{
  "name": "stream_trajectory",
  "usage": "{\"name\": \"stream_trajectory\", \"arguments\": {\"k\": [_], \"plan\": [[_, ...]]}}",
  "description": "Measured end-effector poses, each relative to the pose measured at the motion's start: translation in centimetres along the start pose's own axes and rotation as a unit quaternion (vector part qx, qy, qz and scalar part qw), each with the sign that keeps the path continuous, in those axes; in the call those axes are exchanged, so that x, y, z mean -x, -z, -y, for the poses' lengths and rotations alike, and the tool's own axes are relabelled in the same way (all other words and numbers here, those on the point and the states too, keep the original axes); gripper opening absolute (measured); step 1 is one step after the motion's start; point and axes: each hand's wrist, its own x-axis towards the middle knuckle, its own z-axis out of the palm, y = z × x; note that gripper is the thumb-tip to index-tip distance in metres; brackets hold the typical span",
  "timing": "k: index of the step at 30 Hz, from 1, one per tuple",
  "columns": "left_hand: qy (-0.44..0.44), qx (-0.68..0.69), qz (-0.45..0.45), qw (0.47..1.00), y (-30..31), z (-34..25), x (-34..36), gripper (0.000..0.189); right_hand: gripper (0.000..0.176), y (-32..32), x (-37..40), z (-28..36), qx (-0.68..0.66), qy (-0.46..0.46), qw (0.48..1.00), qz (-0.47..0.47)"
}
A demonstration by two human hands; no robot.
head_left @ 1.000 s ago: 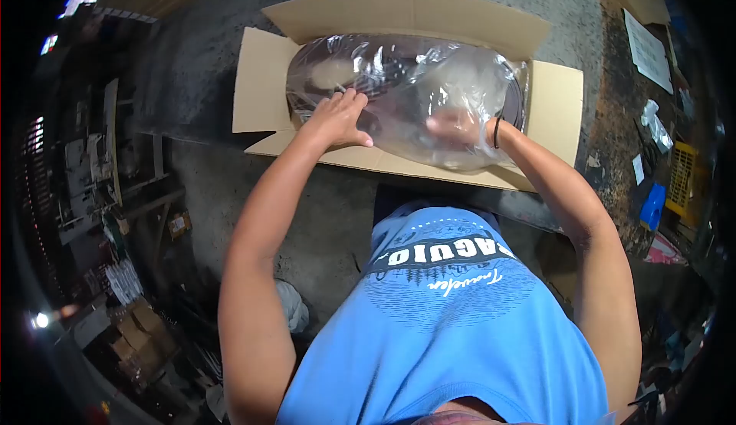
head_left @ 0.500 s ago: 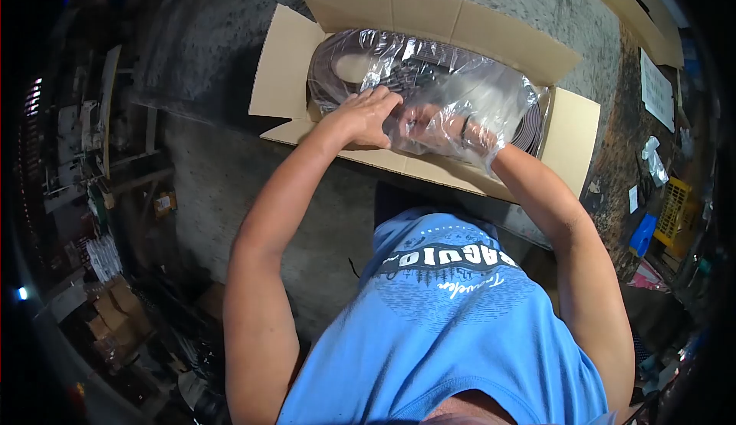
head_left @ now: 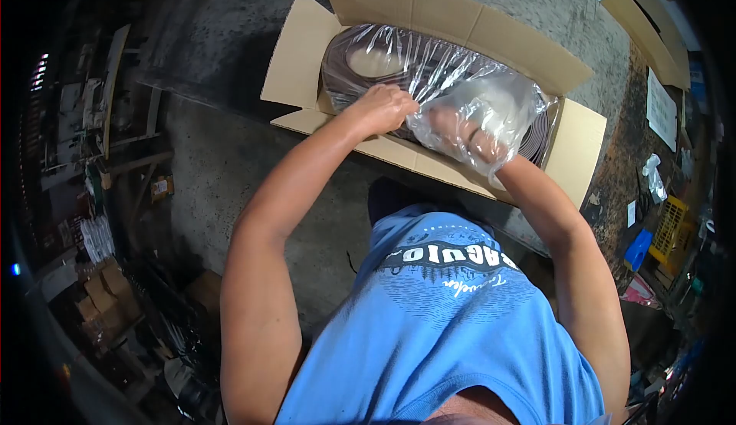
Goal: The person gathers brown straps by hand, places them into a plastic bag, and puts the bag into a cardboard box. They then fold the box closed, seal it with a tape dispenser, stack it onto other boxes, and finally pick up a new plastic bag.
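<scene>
An open cardboard box (head_left: 575,137) holds a long coil of dark brown strip (head_left: 535,138) under clear plastic film (head_left: 441,72). My left hand (head_left: 387,108) is closed at the box's near side, its fingertips pinching the film, which stretches in tight creases away from them. Just to its right, my right hand (head_left: 458,127) is inside the loose plastic, seen through it up to the wrist, where a dark band shows. Its fingers look curled in, but creases and glare hide what they hold. Pale round gaps show in the coil's middle.
The box stands on a dark, worn worktop (head_left: 230,34) with its flaps folded outward. At the right lie a paper sheet (head_left: 661,109), a crumpled plastic piece (head_left: 654,178), a yellow crate (head_left: 668,228) and a blue object (head_left: 638,249). Stacked cartons (head_left: 107,294) are at lower left.
My left hand has gone from spread fingers to a closed pinch on the film, which is now pulled tighter over the coil. The box appears slightly further right in view.
</scene>
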Motion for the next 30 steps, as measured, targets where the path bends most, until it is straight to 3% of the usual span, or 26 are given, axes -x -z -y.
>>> {"name": "stream_trajectory", "arguments": {"k": [1,2,3,5,6,8,11,13,15,17,18,19,21,22,24,26,27,29,30], "plan": [[0.001,-0.001,-0.001,1.0,1.3,-0.1,-0.2,0.01,0.021,1.4,0.0,0.6,0.019,-0.016,1.0,0.017],[-0.002,-0.006,-0.012,1.0,2.8,0.1,-0.2,0.009,0.028,3.1,0.1,1.0,-0.151,-0.085,0.98,0.102],[-0.005,-0.01,-0.022,1.0,4.0,0.3,-0.2,0.009,0.028,1.8,0.1,0.4,-0.151,-0.084,0.98,0.101],[0.007,-0.024,-0.007,1.0,4.9,0.7,0.2,0.009,0.037,-1.7,-0.2,-1.5,-0.147,-0.014,0.986,-0.075],[0.031,0.011,-0.028,0.999,5.2,0.6,0.4,0.01,0.044,3.2,0.5,1.2,-0.082,-0.037,0.995,0.05],[0.055,0.043,-0.048,0.996,5.0,1.1,0.9,0.01,0.041,1.2,0.1,0.1,-0.078,-0.052,0.995,0.04],[0.027,-0.061,-0.075,0.995,3.7,2.1,1.6,0.014,0.038,2.3,0.3,0.8,-0.054,-0.03,0.996,0.067],[0.065,-0.015,0.02,0.998,4.3,2.0,0.9,0.019,0.037,2.4,0.4,1.2,-0.032,-0.026,0.997,0.065],[0.041,-0.002,-0.016,0.999,5.9,1.9,0.9,0.02,0.036,2.2,0.6,1.6,-0.015,-0.026,0.997,0.068],[0.159,0.177,-0.075,0.968,8.0,1.2,1.3,0.019,0.036,2.0,0.8,2.1,0.006,-0.026,0.997,0.069],[0.112,0.043,-0.127,0.985,6.9,1.7,2.0,0.019,0.036,1.9,0.9,2.3,0.017,-0.026,0.997,0.065],[0.108,0.038,-0.13,0.985,5.8,2.0,2.7,0.019,0.036,1.9,0.9,2.5,0.029,-0.028,0.997,0.061],[0.151,-0.016,0.183,0.971,5.4,1.9,3.6,0.022,0.036,2.2,1.0,2.9,0.054,-0.031,0.997,0.051],[0.145,-0.024,0.18,0.973,6.1,2.0,3.4,0.022,0.036,2.6,0.8,2.9,0.057,-0.034,0.997,0.041],[0.2,0.155,0.088,0.963,7.5,1.6,3.2,0.021,0.032,3.3,1.4,3.4,0.03,-0.044,0.997,0.064],[0.188,0.203,-0.039,0.96,8.7,2.3,3.3,0.02,0.03,5.6,1.4,3.8,-0.051,-0.057,0.992,0.1],[0.175,0.119,-0.048,0.976,8.4,3.6,3.6,0.019,0.033,3.2,1.5,1.3,-0.08,0.01,0.995,0.053],[0.17,0.066,-0.042,0.982,6.7,5.4,3.8,0.018,0.034,1.8,4.3,-1.0,-0.19,-0.053,0.98,-0.018],[0.147,0.058,-0.035,0.987,5.5,6.6,4.0,0.016,0.033,2.8,6.2,-2.3,-0.105,-0.06,0.993,-0.011]]}}
